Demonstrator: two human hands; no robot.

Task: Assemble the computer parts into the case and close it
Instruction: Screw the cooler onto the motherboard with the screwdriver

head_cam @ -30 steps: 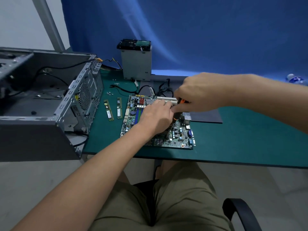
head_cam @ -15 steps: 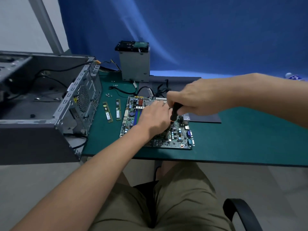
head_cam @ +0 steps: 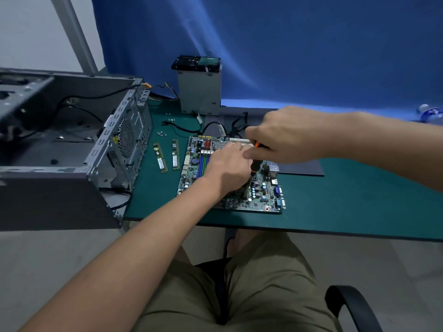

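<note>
Nearest, on the green mat point(head_cam: 335, 212): motherboard point(head_cam: 263, 197), flat, not yet in the case. Left hand point(head_cam: 227, 168) palm-down over its middle; whatever lies beneath hidden, grasp not to be judged. Just right of it: screwdriver point(head_cam: 254, 167), long axis near upright, tip down at the board, handle wrapped from above by the right hand point(head_cam: 287, 135). Work point probably straight below that grip. Left of the board: memory sticks point(head_cam: 160, 159). Farther left: open case point(head_cam: 72, 144). Behind: drive cage point(head_cam: 200, 92).

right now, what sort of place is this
Likely a computer assembly bench staged for filming: a bare motherboard lies on a green mat, an open case stands beside it, and a blue backdrop hangs behind.
</note>
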